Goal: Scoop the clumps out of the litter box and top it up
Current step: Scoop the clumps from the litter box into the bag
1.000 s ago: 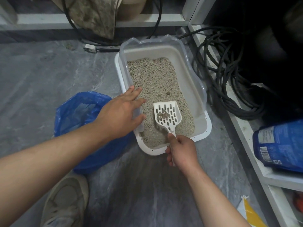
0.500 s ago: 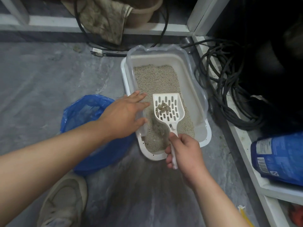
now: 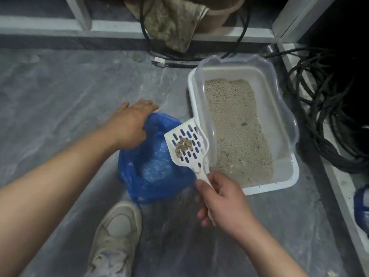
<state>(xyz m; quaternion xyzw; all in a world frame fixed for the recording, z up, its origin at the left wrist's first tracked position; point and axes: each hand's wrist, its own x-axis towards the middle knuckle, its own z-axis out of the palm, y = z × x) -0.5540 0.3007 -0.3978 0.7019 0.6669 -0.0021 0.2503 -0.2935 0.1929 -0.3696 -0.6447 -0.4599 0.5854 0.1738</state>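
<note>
A white litter box with a clear rim holds beige litter, with a small dark clump near its middle. My right hand grips the handle of a white slotted scoop, which carries a pile of brownish clumps. The scoop's head hangs over the open blue plastic bag lying left of the box. My left hand rests on the bag's far left edge, fingers spread; whether it pinches the plastic cannot be told.
A white shoe stands on the grey floor just below the bag. Black cables coil right of the box by a white ledge. A blue litter pack shows at the right edge. A dirty cloth hangs at the back.
My right hand lifted the loaded scoop out of the box and carried it left over the blue bag. My left hand left the box rim and moved onto the bag's edge.
</note>
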